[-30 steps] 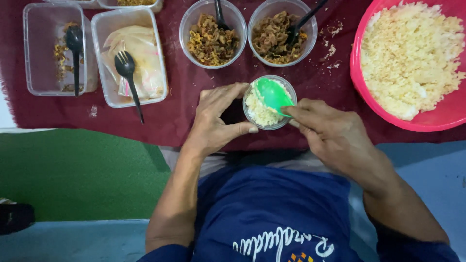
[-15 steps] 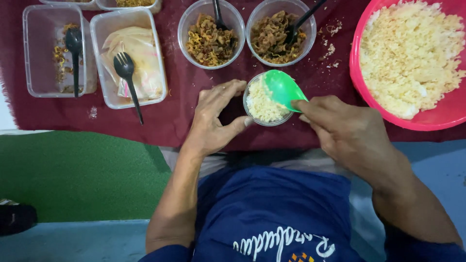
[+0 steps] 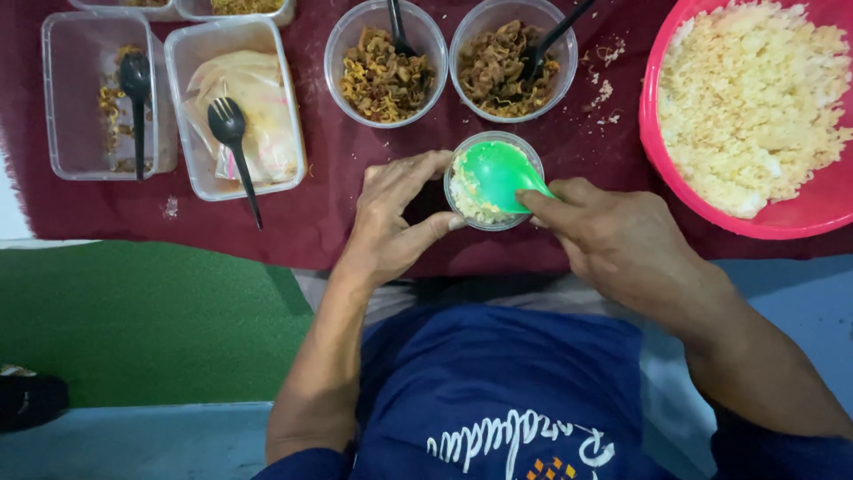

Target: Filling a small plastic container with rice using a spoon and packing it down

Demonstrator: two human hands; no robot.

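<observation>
**Rice pressed into a small cup**

While the maroon cloth is spread beneath everything, the pink basin of rice is kept at the right. The small clear cup, standing on the cloth before the two round bowls of fried topping, is clasped by the left hand. The green spoon is gripped by the right hand and laid over the cup; the rice is best pressed evenly, the cup held level.

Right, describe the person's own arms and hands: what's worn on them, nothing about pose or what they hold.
Both forearms are bare from the wrist almost to the elbow. The left hand and right hand wear no gloves, and no rings, watch or bracelet show. Dark navy sleeves begin near the elbows at the bottom edge, matching the navy shirt, which carries pale lettering on the chest.
</observation>
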